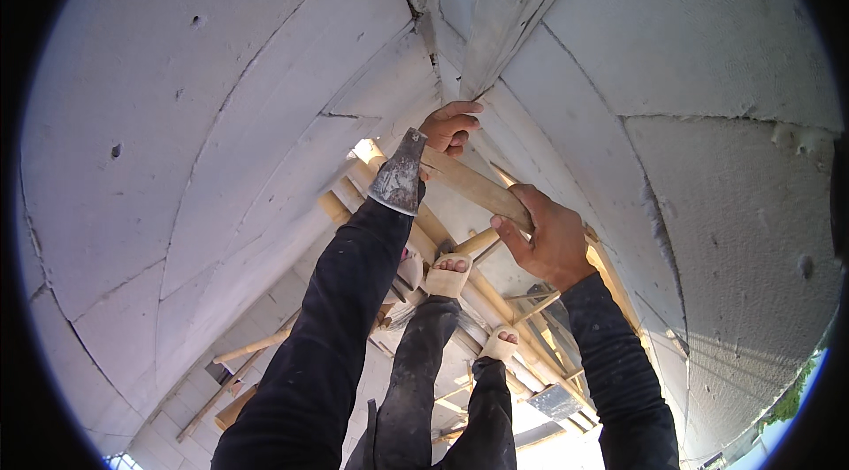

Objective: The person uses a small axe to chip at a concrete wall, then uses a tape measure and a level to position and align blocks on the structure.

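Observation:
My right hand (550, 238) is closed round the wooden handle (478, 183) of a hatchet. Its worn grey metal head (401, 176) points away to the left, just in front of my left forearm. Behind the hatchet, my left hand (453, 127) is raised to the corner between two pale block walls. Its fingers are curled close to the lower end of a board (504, 23) that runs up the corner. Something small and dark shows at the fingertips, too small to make out. The hatchet head hides part of the left wrist.
Pale block walls (292, 90) (707, 45) close in on both sides, with cracked joints. Below, my sandalled feet (449, 275) stand on bamboo poles (485, 302) of a scaffold. A grey flat piece (555, 402) lies lower down, among more poles.

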`<state>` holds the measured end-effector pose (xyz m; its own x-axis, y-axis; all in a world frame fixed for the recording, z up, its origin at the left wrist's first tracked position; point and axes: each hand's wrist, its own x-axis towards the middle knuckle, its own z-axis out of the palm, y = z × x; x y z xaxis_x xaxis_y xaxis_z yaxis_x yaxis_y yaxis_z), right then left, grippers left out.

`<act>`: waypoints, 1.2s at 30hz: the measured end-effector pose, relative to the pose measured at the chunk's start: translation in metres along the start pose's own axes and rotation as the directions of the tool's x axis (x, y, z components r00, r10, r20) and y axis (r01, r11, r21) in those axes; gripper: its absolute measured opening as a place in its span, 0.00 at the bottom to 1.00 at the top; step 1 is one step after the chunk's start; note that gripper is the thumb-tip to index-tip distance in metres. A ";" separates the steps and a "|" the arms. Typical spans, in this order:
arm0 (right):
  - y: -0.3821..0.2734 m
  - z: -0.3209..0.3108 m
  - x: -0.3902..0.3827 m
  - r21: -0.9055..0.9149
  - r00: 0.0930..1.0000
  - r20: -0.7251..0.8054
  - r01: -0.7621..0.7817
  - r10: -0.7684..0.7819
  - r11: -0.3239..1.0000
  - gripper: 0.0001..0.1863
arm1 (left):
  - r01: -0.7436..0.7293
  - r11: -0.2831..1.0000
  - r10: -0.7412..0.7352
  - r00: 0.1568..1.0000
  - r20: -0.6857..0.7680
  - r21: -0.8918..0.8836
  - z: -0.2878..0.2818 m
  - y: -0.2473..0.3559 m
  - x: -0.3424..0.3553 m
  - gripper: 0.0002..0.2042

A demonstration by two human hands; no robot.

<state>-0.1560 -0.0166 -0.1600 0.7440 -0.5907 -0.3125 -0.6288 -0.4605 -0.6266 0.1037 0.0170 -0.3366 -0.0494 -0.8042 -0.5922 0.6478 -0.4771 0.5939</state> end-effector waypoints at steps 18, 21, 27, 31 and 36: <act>0.011 0.021 0.016 -0.036 0.990 -0.079 -0.119 0.116 0.992 0.28 | -0.276 0.534 0.683 0.698 -0.216 0.799 -0.018 -0.015 0.017 0.32; 0.030 0.018 0.004 -0.104 0.986 -0.154 0.045 -0.061 0.994 0.29 | -0.026 0.650 0.429 0.837 -0.339 0.759 0.019 -0.001 0.011 0.33; 0.012 0.021 0.021 -0.006 0.980 -0.086 -0.183 0.182 0.983 0.29 | -0.424 0.455 0.731 0.680 -0.056 0.783 -0.033 -0.018 0.011 0.28; 0.035 0.009 0.008 -0.116 0.994 -0.110 -0.019 0.006 0.993 0.29 | -0.089 0.575 0.557 0.771 -0.310 0.813 0.021 -0.009 0.014 0.30; 0.023 0.023 0.013 -0.054 0.980 -0.111 -0.171 0.165 0.984 0.29 | -0.294 0.215 0.850 0.526 -0.030 0.931 -0.020 -0.023 0.026 0.30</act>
<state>-0.1550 -0.0196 -0.1949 0.6005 -0.7283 -0.3300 -0.7582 -0.3876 -0.5244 0.1027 0.0142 -0.3771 0.5479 -0.8176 0.1770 -0.5538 -0.1959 0.8093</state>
